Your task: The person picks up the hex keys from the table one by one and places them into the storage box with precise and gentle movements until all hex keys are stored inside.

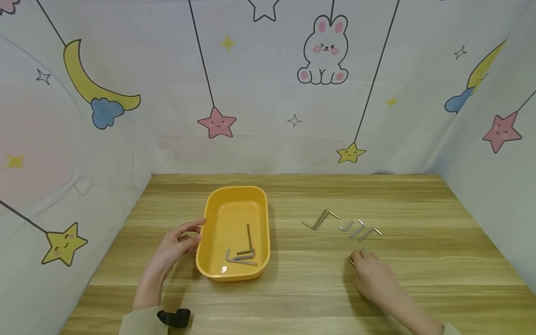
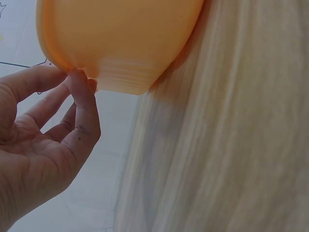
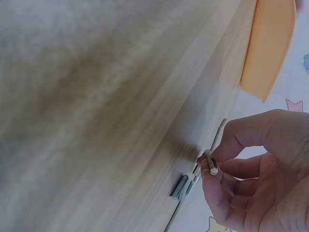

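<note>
A yellow tray [image 1: 233,233] stands on the table with a brass-coloured hex key [image 1: 250,239] and two silver hex keys [image 1: 243,261] lying in its near end. At its left side my left hand [image 1: 177,246] pinches the rim with thumb and fingers, seen close in the left wrist view. Over the table to the right, my right hand [image 1: 372,274] pinches a brass-coloured hex key [image 3: 211,163] between thumb and fingertips; most of that key is hidden. Beyond this hand lie two brass-coloured hex keys [image 1: 321,219] and several silver ones [image 1: 357,228].
The wooden table [image 1: 301,302] meets a white patterned cloth [image 1: 268,153] at the back and on both sides. A black band with a small device [image 1: 177,318] sits on the left wrist.
</note>
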`<state>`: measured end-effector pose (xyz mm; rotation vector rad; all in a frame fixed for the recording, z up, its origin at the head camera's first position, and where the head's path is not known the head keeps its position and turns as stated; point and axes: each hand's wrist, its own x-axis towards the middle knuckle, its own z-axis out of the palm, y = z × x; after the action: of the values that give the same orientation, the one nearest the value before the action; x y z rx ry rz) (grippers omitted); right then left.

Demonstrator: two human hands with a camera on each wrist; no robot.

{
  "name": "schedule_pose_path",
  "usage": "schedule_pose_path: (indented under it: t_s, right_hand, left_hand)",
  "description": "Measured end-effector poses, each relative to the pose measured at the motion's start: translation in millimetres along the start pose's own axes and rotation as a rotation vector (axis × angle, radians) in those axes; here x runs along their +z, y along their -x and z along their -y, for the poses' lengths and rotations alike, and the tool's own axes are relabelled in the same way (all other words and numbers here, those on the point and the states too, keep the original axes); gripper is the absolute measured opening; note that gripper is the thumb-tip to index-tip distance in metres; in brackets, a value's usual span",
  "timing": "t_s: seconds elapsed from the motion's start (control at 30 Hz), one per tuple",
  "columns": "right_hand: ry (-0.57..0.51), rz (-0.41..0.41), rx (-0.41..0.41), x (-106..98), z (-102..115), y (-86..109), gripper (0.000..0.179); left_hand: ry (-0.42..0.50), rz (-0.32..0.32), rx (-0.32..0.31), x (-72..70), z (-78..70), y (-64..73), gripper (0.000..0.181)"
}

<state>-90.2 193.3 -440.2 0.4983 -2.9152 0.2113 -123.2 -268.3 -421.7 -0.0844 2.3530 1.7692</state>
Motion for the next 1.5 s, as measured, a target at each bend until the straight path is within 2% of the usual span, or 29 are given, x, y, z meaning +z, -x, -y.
schedule_pose_path:
  t_s: [0.2,0.7,1.2,1.5]
  right_hand:
    - [0.023,-0.013,-0.02,-1,0,-0.5,0.034]
    - [-0.007,-0.082,-0.047,-4,2,-3.8,0.028]
    - [-0.047,-0.036,-0.056,-14,8,-9.6,0.032]
    - [-0.066,-0.045,-0.056,-14,10,-11.8,0.033]
  left_hand:
    - [0.002,0.001,0.002,0.1,-0.7,-0.3,0.051]
    - [0.011,0.008,0.007,-0.2,-0.5,-1.0,0.05]
    - [0.013,0.006,-0.002,0.4,0.4,-0.2,0.05]
    - [0.016,0.005,0.009,0.0,0.8,-0.5,0.05]
